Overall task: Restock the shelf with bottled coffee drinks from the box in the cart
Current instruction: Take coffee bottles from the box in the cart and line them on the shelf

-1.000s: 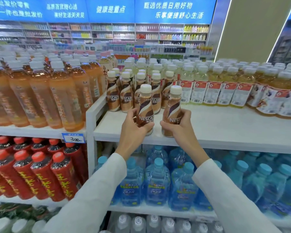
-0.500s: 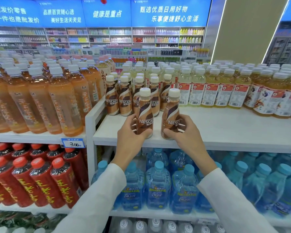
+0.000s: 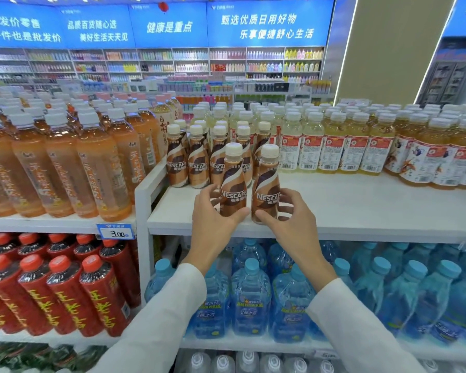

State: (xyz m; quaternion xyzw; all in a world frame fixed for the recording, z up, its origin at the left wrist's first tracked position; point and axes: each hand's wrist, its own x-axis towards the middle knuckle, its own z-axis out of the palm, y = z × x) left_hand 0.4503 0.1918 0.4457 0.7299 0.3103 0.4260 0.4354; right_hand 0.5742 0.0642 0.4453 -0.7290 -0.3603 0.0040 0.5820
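Standing side by side near the front edge of the white shelf (image 3: 347,208) were two small coffee drinks. The left coffee bottle (image 3: 233,184) and the right coffee bottle (image 3: 267,189) each had a cream cap, a brown and white swirl and the word NESCAFE across the middle. They stood straight up and almost touched each other.

The left hand (image 3: 215,224) held the left coffee bottle low down, with its thumb across the front and its fingers curled round the far side. The right hand (image 3: 293,227) held the right coffee bottle the same way, with its thumb near the bottom and its fingers round the right side. Both arms came up from below in white sleeves (image 3: 172,319).

Just behind stood a row of coffee bottles (image 3: 197,162) of the same kind. To the right of that row were yellow drinks (image 3: 334,146) with red and white labels. To the left, on the next shelf, stood tall orange tea bottles (image 3: 92,162), with a price tag (image 3: 116,232) under them. Red bottles (image 3: 65,292) filled the shelf below those, and blue water bottles (image 3: 250,297) sat under the coffee.
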